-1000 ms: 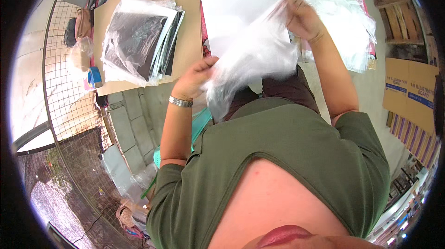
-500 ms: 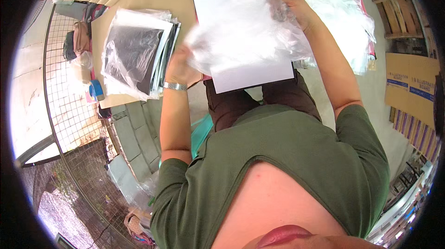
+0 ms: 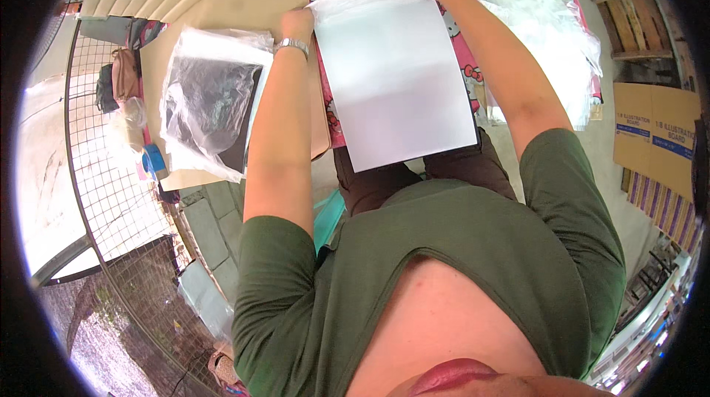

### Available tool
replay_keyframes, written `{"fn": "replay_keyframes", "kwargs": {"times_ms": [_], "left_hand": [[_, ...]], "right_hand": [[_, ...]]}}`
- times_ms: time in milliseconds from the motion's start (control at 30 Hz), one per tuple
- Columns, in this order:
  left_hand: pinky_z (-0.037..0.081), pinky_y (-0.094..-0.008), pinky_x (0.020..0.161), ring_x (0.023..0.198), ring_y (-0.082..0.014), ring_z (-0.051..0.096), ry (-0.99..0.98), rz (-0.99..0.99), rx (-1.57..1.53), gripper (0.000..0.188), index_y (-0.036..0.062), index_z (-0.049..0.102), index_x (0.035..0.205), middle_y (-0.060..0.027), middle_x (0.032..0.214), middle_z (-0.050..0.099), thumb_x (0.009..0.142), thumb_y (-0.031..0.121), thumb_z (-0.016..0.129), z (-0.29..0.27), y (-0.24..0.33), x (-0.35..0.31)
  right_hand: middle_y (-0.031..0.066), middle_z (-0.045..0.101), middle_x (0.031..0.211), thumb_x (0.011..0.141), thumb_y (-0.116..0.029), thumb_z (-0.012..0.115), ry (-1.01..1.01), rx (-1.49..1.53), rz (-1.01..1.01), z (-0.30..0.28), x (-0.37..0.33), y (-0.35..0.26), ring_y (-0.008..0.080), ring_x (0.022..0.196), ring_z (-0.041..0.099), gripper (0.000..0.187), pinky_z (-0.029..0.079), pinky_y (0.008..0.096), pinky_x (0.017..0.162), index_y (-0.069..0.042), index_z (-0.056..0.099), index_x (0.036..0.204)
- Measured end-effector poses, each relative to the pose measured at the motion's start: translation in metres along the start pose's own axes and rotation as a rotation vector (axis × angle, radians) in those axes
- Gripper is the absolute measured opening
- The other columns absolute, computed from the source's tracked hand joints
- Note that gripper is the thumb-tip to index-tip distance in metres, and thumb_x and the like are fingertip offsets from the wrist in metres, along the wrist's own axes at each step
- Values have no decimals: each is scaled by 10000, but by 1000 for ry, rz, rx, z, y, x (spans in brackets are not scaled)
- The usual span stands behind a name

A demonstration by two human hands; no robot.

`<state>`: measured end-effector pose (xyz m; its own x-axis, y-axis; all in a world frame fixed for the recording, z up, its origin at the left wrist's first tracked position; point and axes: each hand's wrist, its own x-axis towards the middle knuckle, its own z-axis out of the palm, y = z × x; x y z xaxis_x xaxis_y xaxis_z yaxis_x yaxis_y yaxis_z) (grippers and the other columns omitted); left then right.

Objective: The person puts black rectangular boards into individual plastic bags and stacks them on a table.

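This looks like a makeshift workshop: a pile of clear plastic (image 3: 540, 49) at the upper right, plastic-wrapped dark sheets (image 3: 211, 94) at the upper left, flat cardboard (image 3: 654, 112) and a slatted wooden structure (image 3: 625, 9) along the right edge, and wire mesh (image 3: 111, 175) and block paving (image 3: 211, 227) down the left.

- Bare brown board (image 3: 255, 5) leaves passage beyond the bagged stack (image 3: 207, 94).
- Left forearm (image 3: 281, 123) blocks that stack's right side.
- Right forearm (image 3: 499, 49) bars the gap between white sheet (image 3: 396, 86) and plastic heap (image 3: 543, 57).

Dark green top (image 3: 384, 231), silver wristband (image 3: 294, 45), dark trousers (image 3: 467, 165)
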<state>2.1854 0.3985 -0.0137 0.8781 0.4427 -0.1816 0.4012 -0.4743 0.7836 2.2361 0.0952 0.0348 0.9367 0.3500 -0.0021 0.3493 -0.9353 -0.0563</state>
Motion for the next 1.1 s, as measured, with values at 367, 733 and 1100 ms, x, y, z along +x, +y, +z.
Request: {"fn": "replay_keyframes", "kwargs": {"times_ms": [367, 733, 1100], "left_hand": [[393, -318, 458, 483, -181, 500, 225, 307, -288, 181, 10, 595, 864, -49, 597, 551, 819, 162, 507, -75, 89, -77], [412, -410, 790, 900, -199, 532, -257, 238, -790, 177, 41, 587, 943, -93, 955, 593, 856, 174, 510, -246, 205, -179], [439, -313, 653, 662, -183, 512, -613, -165, -1047, 89, 63, 524, 907, -67, 821, 565, 861, 116, 470, -159, 47, -125]], "right_hand": [[222, 630, 843, 773, -229, 522, 454, 397, 401, -73, 10, 10, 295, 866, 631, 235, 493, 401, 738, -36, 645, 719], [107, 624, 885, 796, -62, 495, 50, 1780, -107, -285, -139, -6, 178, 788, 622, 239, 527, 298, 701, 21, 553, 1013], [82, 578, 1015, 847, -3, 454, -15, 1999, -74, -79, -129, 25, 178, 879, 571, 252, 468, 301, 782, 4, 516, 1091]]}}
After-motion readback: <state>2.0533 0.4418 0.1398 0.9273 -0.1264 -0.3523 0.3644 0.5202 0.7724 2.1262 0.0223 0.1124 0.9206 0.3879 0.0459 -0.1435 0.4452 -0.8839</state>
